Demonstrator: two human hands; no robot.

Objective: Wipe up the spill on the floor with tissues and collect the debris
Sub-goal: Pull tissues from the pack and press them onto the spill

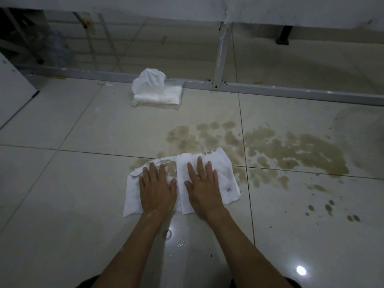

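The tissues [220,173] are lying on the floor [72,173] at the near edge of the brown spill [280,150]. I am pressing my left hand [156,189] and right hand [202,187] on them, palms flat, fingers spread. A tissue pack [156,92] is sitting beyond.

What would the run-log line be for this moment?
phase: wiping | left hand: flat on white tissue sheets | right hand: flat on same | brownish spill: mostly remaining, right | white tissue pack: behind
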